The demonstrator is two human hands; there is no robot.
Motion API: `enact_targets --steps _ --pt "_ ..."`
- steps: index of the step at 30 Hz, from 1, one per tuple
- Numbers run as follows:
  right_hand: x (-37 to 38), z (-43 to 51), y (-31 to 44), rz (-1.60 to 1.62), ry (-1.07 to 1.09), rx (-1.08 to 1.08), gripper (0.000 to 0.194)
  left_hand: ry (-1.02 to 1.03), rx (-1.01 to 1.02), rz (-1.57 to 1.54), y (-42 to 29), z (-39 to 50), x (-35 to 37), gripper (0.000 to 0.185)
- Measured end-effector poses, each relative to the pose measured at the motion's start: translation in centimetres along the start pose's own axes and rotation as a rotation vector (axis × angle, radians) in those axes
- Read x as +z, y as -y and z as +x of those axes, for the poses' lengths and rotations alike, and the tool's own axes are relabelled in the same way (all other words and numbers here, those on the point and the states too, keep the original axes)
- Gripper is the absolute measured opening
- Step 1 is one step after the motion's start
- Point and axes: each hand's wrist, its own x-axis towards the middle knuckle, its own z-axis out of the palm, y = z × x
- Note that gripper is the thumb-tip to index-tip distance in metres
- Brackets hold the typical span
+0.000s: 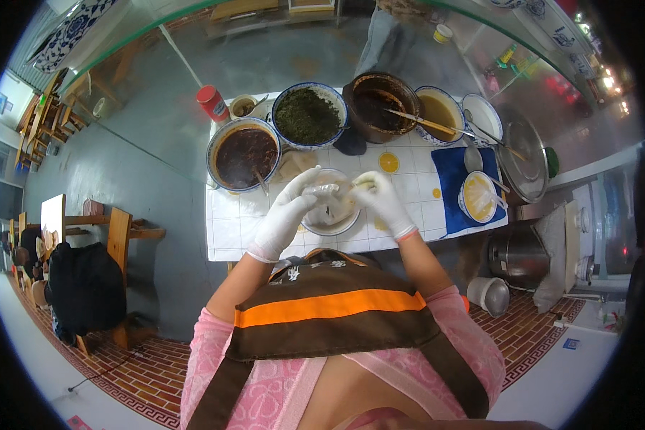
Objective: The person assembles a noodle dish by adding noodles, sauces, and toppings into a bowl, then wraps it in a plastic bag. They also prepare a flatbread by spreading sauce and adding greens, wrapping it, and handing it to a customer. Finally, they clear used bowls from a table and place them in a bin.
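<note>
My left hand (284, 216), in a white glove, is at the left rim of a bowl (327, 231) on the table. Crumpled clear plastic film (329, 206), apparently a thin bag, lies over and inside this bowl. Some of the film is bunched between my left thumb and fingers. At the bowl's right side, the fingertips of my gloved right hand (380, 198) are pinched together on the film's edge. The film blurs what the bowl contains.
Behind the bowl stand a bowl of dark red sauce (246, 153), a bowl of chopped greens (307, 115), a brown pot (381, 107) and a bowl of brownish liquid (439, 115). Rightward, a bowl of yellow liquid (478, 198) sits on a blue cloth (445, 174). A glass screen (161, 153) rises beyond.
</note>
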Motion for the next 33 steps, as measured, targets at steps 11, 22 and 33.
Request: enact_targets --steps 11,22,33 --pt "-4.5 -1.1 -0.8 -0.719 -0.47 -0.121 0.064 -0.055 0.002 0.012 0.4 0.1 0.8 0.058" --pt "-4.8 -0.4 -2.0 -0.42 -0.124 0.113 0.032 -0.05 -0.012 0.042 0.5 -0.3 0.7 0.06" --pt "3.8 -0.5 3.1 -0.148 0.253 0.011 0.028 -0.042 0.02 0.201 0.4 -0.2 0.9 0.056"
